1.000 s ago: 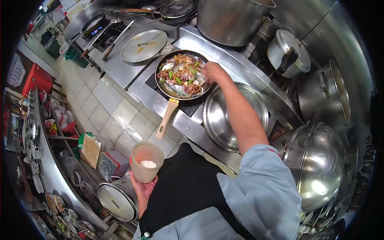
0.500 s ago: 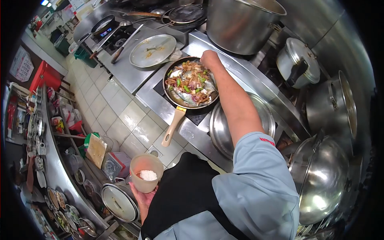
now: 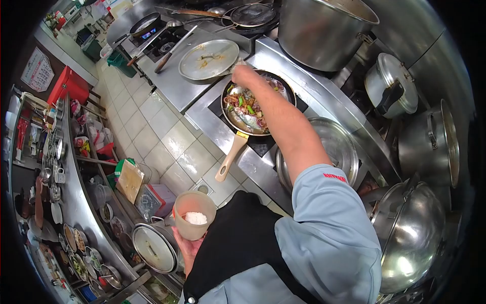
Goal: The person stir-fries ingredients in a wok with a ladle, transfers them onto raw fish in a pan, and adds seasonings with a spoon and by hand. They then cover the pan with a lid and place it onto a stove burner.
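My left hand [image 3: 188,247] is wrapped round a translucent plastic tub [image 3: 195,207] with white powder [image 3: 196,218] inside, held low beside my black apron. My right hand [image 3: 245,76] is closed over the far left rim of a frying pan [image 3: 234,123]; whatever its fingers hold is hidden. In the pan lies silvery fish [image 3: 246,119] topped with browned onion and green pepper pieces [image 3: 249,107]. The pan's beige handle [image 3: 231,158] points toward me. My forearm covers the pan's right part.
A stained round lid [image 3: 208,60] lies left of the pan, a larger steel lid [image 3: 329,147] to its right. A tall stockpot [image 3: 324,38] stands behind. A pressure cooker [image 3: 390,88] is at right. Another person's arm [image 3: 39,202] reaches over the left counter [image 3: 96,228].
My right hand has moved left across the pan's far side, from its right rim to its left. The tub stays in my left hand. The view has shifted slightly.
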A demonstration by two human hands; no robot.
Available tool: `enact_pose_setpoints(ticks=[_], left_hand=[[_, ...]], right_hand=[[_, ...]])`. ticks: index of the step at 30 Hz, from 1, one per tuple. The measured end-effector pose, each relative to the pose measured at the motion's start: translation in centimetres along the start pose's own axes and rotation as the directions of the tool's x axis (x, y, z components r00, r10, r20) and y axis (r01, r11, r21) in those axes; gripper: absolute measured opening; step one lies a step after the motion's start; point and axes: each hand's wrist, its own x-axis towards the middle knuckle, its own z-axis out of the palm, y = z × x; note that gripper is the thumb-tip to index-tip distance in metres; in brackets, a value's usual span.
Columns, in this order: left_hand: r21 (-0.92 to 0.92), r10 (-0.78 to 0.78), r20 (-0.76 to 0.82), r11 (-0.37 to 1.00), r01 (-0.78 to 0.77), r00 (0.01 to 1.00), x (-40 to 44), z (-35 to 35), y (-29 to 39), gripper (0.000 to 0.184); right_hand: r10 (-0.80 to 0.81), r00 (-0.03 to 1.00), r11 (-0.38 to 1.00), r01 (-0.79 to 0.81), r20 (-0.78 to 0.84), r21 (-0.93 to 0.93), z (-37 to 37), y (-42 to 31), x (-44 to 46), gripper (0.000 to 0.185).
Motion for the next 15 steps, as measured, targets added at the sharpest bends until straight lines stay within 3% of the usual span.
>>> enact_pose_setpoints(ticks=[2,4,5,7,10,11,14,15], left_hand=[[-0.011,-0.02,0.005,1.0,0.02,1.0,0.2,-1.0,-0.3,0.086],[0.009,-0.015,0.023,1.0,0.015,1.0,0.3,-1.3,-0.5,0.086],[0.024,0.003,0.014,1.0,-0.004,1.0,0.3,-1.1,-0.5,0.087],[0.001,0.009,-0.032,1.0,-0.009,0.999,0.0,1.1,-0.4,0.088],[0.004,-0.042,0.009,0.999,0.042,0.999,0.4,1.0,-0.1,0.09],[0.011,-0.067,0.042,0.998,0.066,0.997,1.0,0.7,0.0,0.09],[-0.088,-0.145,0.125,0.984,0.156,0.982,1.9,0.8,0.5,0.091],[-0.098,-0.145,0.128,0.982,0.158,0.981,2.1,1.1,0.6,0.092]], right_hand=[[-0.175,0.958,0.968,0.209,0.229,-0.135,-0.5,-1.0,-0.3,0.017],[-0.105,0.925,0.993,0.077,0.364,0.09,-1.8,-2.5,-2.8,0.01],[0.006,0.893,0.973,-0.109,0.449,0.204,-2.5,-3.7,-3.9,0.009],[0.005,0.878,0.934,-0.175,0.479,0.313,-3.4,-5.3,-7.3,0.011],[-0.053,0.944,0.975,-0.021,0.326,0.22,-3.2,-4.0,-10.9,0.014],[-0.105,0.983,0.99,0.089,0.151,0.109,-2.5,-2.7,-11.8,0.018],[0.102,0.952,0.994,-0.085,0.288,-0.072,-6.1,-0.7,-12.2,0.023],[0.237,0.923,0.938,-0.299,0.302,0.177,-6.4,0.3,-11.9,0.025]])
